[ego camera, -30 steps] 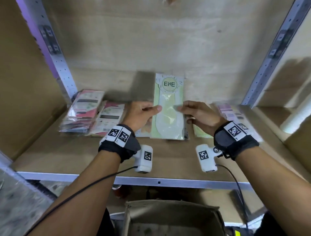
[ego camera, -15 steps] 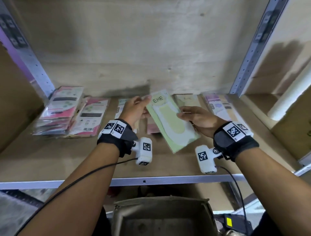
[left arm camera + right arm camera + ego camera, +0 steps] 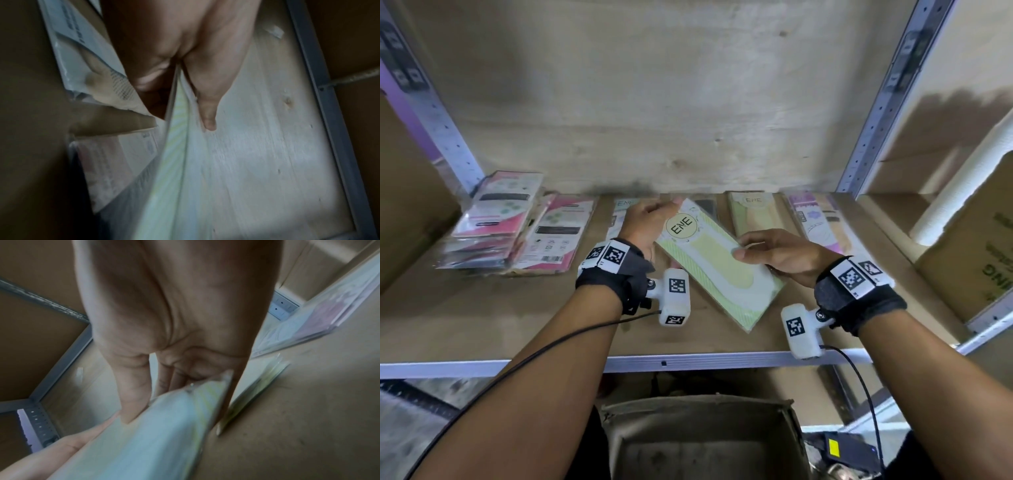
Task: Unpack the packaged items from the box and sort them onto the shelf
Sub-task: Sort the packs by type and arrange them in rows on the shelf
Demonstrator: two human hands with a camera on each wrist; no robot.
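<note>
While both hands carry the green ENE packet tilted above the shelf, with its printed end far and to the left, best to settle first on which pile it belongs with. Left hand pinches the far corner, thumb on the printed face and fingers underneath, plain in the left wrist view; right hand grips the right long edge, thumb on top and fingers curled below. Probably matches the beige ENE packet lying flat just beyond the right hand, or the white ENE packet partly hidden behind the left hand; cannot tell which from here. Worth turning the packet square to the back wall before lowering, so it lands parallel with its neighbours. Lower flat, not edge first, since slick film slides. Keep clear of the pink packets at far left, stacked loosely and likely to slip if nudged. Let go only once it lies flat. Cardboard box waits below the shelf's near edge.
</note>
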